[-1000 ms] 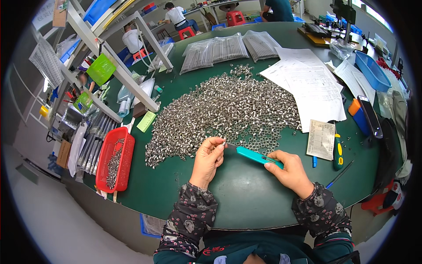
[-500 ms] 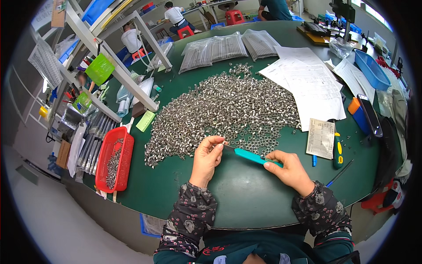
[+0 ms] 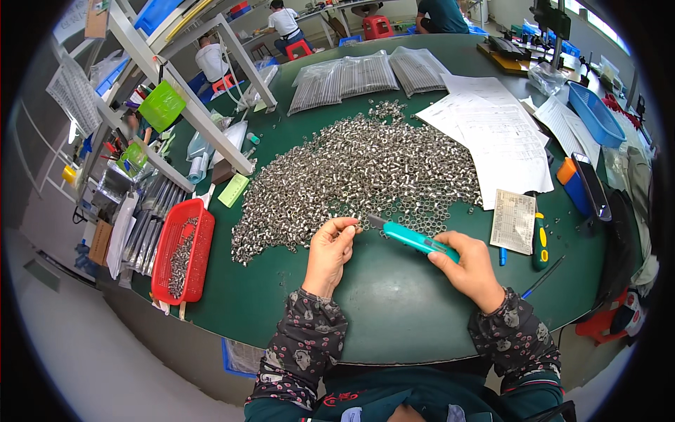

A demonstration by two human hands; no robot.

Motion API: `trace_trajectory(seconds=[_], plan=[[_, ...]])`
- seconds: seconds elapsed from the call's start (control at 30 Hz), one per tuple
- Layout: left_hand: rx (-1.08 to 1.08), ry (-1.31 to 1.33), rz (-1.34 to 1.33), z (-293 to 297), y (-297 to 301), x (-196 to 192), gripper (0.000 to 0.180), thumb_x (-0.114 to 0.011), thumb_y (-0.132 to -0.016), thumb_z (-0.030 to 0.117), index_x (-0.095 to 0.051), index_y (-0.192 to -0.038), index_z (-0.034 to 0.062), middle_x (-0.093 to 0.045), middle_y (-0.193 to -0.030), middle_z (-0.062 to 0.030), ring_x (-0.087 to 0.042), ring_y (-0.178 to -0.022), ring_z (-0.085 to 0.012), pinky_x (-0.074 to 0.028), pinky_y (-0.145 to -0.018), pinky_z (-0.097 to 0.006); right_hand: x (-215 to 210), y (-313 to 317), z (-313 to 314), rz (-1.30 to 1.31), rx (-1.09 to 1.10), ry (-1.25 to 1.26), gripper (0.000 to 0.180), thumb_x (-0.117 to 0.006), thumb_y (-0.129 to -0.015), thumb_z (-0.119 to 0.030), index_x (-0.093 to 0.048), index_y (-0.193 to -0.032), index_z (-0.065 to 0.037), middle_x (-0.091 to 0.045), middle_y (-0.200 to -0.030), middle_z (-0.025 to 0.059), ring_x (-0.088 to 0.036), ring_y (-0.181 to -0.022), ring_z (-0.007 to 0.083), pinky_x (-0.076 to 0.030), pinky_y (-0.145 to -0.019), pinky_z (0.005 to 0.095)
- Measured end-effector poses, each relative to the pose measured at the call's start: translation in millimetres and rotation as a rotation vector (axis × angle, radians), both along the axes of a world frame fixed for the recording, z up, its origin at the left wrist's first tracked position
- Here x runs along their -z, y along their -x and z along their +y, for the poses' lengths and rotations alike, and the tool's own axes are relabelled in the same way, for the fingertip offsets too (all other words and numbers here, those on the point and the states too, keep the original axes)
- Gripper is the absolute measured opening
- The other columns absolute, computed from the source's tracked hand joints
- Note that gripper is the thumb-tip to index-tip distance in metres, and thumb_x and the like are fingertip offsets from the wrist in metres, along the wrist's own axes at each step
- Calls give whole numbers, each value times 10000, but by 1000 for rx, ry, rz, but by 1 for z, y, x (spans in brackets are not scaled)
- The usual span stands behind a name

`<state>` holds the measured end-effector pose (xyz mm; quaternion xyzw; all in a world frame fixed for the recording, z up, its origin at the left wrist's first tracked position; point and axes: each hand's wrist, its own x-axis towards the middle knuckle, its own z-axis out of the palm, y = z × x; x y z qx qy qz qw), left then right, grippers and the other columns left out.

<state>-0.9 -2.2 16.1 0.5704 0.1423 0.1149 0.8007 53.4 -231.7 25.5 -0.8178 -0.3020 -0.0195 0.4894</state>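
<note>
In my right hand (image 3: 467, 270) is a teal utility knife (image 3: 418, 240), gripped by its rear end, with the dark blade end pointing up and left. My left hand (image 3: 330, 257) pinches a small metal ring (image 3: 358, 226) between thumb and fingertips; the fingers hide most of it. A narrow gap separates the blade tip from the ring. Just beyond both hands spreads a wide heap of small silvery metal rings (image 3: 351, 172) on the green table (image 3: 401, 316).
Left of the heap stands a red basket (image 3: 205, 246) with more metal pieces. Paper sheets (image 3: 510, 151), a card (image 3: 512, 221) and a yellow-green handled tool (image 3: 540, 243) lie at right. Bagged rods (image 3: 365, 76) lie behind the heap. A white frame (image 3: 204, 130) rises at left.
The knife has drawn back to the right, away from the ring, and its tip now points more upward. My left hand has stayed nearly in place, still pinching the ring.
</note>
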Motion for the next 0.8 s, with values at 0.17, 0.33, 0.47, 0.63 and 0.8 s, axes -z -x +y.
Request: trace_trajectory(seconds=[0.17, 0.33, 0.47, 0.63, 0.8], plan=[[-2, -19, -43, 3, 1, 4, 141, -537, -827, 51, -553, -964, 23, -566, -797, -21, -354, -493, 3, -256, -391, -132, -3, 3, 2, 136, -82, 12, 268, -633, -727, -249, -607, -872, -25, -594, -707, 153, -578, -613, 269, -439, -552, 336], [50, -51, -59, 2, 3, 3, 126, -543, -820, 41, -551, -942, 13, -513, -739, 11, -368, -507, -11, -264, -401, -141, -6, 3, 2, 193, -91, 87, 247, -652, -708, -178, -599, -857, 12, -584, -691, 141, -577, -612, 215, -436, -542, 296], [59, -38, -25, 4, 3, 4, 138, -547, -823, 55, -556, -955, 15, -551, -770, -12, -344, -484, 3, -239, -392, -135, -7, 7, 3, -116, -41, 49, 247, -644, -711, -208, -595, -871, -26, -590, -755, 137, -567, -622, 284, -439, -544, 345], [-40, 182, -30, 6, -2, 3, 93, -497, -828, 31, -528, -913, 11, -542, -778, -48, -383, -522, -32, -265, -384, -146, -13, -2, -1, -332, 153, -140, 230, -650, -696, -110, -553, -879, -10, -568, -748, 133, -561, -639, 299, -437, -553, 331], [142, 471, -114, -6, -2, 1, 83, -428, -860, 93, -491, -862, 40, -485, -779, -45, -390, -543, -73, -270, -388, -161, -9, -7, -3, -266, 209, -212, 227, -642, -715, -121, -555, -883, 5, -578, -775, 145, -574, -679, 290, -445, -585, 322]])
